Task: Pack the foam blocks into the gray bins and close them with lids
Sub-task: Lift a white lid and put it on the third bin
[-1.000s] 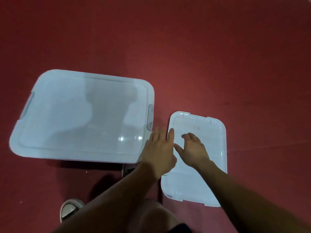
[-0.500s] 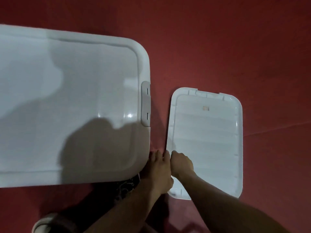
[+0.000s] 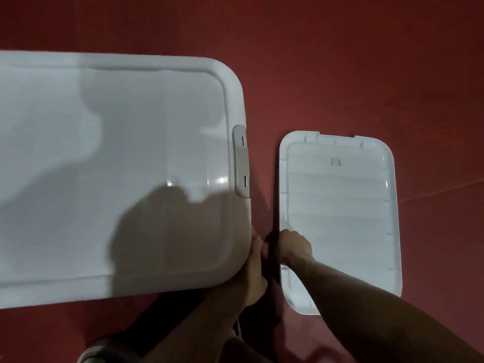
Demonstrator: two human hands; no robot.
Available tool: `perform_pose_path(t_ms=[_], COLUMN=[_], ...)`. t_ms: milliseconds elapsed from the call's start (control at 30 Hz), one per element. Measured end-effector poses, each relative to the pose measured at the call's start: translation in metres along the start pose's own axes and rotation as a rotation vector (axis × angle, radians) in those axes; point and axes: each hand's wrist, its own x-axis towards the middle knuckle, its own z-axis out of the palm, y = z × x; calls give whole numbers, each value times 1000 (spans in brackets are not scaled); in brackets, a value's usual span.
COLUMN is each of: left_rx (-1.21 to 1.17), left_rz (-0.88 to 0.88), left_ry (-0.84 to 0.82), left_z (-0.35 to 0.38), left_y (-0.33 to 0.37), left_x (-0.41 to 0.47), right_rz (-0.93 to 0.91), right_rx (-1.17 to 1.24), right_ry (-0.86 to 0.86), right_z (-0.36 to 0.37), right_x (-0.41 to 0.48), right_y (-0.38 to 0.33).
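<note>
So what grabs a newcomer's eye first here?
The big lid fills the left half, a gray latch on its right edge. Right of it the small lid lies on the red floor, the right hand gripping its left edge, the left hand in the gap.

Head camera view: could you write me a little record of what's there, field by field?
floor: red, bare around the lids
large lid: white, at left, partly out of frame
latch: gray, on the large lid's right edge
small lid: white, flat on the floor, right of the large lid, apart from it
right hand: fingers curled over the small lid's left edge
left hand: in the gap between the lids, grip unclear
foam blocks: none visible
</note>
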Motion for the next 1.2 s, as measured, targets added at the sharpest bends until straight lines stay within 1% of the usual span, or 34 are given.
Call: perform_pose_path(t_ms=[67, 133, 200, 267, 333, 467, 533, 600, 667, 700, 800, 933, 1033, 1200], left_rx=[115, 173, 253, 297, 302, 347, 403, 471, 505, 520, 624, 740, 799, 813], left_rz=[87, 47, 136, 152, 166, 206, 228, 249, 210, 172, 33, -24, -102, -256], left_ry=[52, 54, 129, 96, 113, 249, 295, 421, 535, 585, 666, 887, 1008, 1119], left_z=[-4, -17, -27, -45, -69, -113, -131, -154, -178, -190, -217, -227, -227, -229], left_y=[1, 20, 47, 75, 104, 173, 194, 213, 223, 224, 221, 202, 174, 114], left_x=[-17, -36, -46, -55, -68, -128, -154, -190, -228, -248, -308, -384, -438, -535], right_rz=[26, 38, 25, 12, -15, -144, -204, -284, -375, -426, -572, -752, -899, -1090], right_rx=[33, 66, 97, 136, 152, 114, 64, 32, -34, -73, -172, -305, -412, -591], right_ry=[23, 63, 115, 185, 261, 363, 378, 383, 407, 435, 514, 576, 620, 591], right_z=[-17, -40, -66, -94, -122, -165, -176, -191, -206, -213, -231, -234, -218, -167], right_x=[-19, -43, -68, -96, -130, -214, -251, -297, -341, -364, -428, -503, -552, -629], right_y=[5, 13, 22, 29, 35, 41, 39, 39, 34, 32, 20, -8, -38, -104])
